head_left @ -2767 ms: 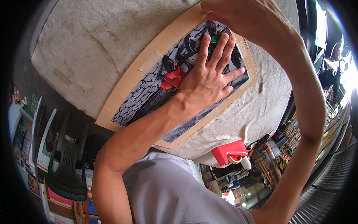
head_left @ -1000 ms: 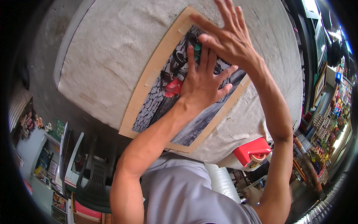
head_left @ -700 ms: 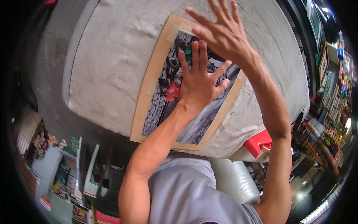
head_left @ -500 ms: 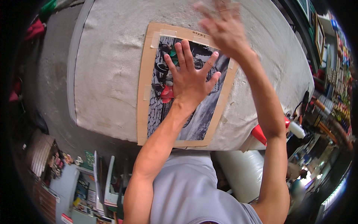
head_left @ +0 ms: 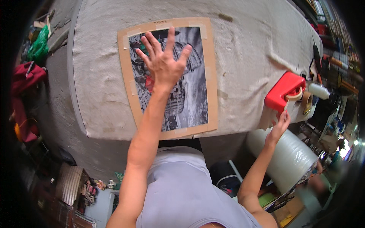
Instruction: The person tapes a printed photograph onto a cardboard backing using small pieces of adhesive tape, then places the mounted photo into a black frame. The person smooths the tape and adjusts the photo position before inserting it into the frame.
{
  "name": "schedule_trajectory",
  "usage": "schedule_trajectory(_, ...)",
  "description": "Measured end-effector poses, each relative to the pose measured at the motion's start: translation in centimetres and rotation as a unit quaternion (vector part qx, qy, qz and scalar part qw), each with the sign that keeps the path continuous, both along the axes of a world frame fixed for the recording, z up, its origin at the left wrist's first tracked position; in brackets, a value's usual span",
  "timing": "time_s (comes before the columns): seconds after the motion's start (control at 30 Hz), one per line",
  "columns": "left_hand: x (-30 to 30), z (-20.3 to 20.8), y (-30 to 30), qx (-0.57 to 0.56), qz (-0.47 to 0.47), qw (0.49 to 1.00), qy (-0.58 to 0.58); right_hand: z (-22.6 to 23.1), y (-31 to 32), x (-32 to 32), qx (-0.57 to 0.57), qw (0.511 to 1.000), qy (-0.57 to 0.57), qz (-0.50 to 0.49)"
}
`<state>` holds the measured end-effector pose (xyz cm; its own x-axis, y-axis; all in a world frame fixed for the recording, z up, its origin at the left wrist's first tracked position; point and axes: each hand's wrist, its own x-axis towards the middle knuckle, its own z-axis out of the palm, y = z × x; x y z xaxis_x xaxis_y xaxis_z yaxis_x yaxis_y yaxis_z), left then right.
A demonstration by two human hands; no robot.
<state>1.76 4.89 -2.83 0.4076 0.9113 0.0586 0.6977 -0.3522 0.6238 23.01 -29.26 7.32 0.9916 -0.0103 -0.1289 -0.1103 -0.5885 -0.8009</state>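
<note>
My left hand (head_left: 163, 68) rests with fingers spread on a black-and-white picture (head_left: 194, 87) of a car with red and green spots. Strips of clear tape hold the picture's edges to a tan cardboard backing (head_left: 212, 83), which lies flat on a cloth-covered table (head_left: 243, 49). Out to the right, my right hand (head_left: 279, 127) is at the front end of a red tape dispenser (head_left: 279, 93). Its thumb and forefinger pinch at the tape's end, though the strip itself hardly shows. A roll of tape (head_left: 294, 95) sits in the dispenser.
Below the table's right front edge stands a large roll of clear plastic wrap (head_left: 289, 161). A white bottle (head_left: 318, 91) is beyond the dispenser. A green plastic bag (head_left: 39, 45) and dark red cloth (head_left: 28, 85) lie at far left. The table's left edge (head_left: 72, 76) borders a concrete floor.
My right hand has gone from above the backing's top right corner down to the dispenser. The view has shifted right, bringing the whole dispenser into sight. My left hand stays spread on the picture.
</note>
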Motion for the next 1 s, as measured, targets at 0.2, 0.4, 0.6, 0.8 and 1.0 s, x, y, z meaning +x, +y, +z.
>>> schedule_trajectory(0.2,-2.0,-1.0,1.9,-0.019,0.023,0.966,-0.257,-1.4,0.9,2.2,0.242,0.967,0.070,0.027)
schedule_trajectory(0.4,-4.5,0.3,3.4,-0.149,0.066,0.918,-0.360,-1.7,0.6,2.3,0.225,0.972,-0.014,-0.073)
schedule_trajectory(0.6,-5.3,2.5,9.7,0.140,-0.202,0.969,-0.022,-5.8,-2.1,-2.3,0.070,0.974,-0.214,-0.014)
schedule_trajectory(0.8,-0.1,1.8,11.8,0.350,-0.397,0.848,0.011,-3.2,0.5,1.3,0.268,0.963,0.030,0.006)
schedule_trajectory(1.0,-0.8,1.6,8.9,0.300,-0.473,0.828,-0.012,-4.6,0.9,1.7,0.283,0.959,0.003,-0.008)
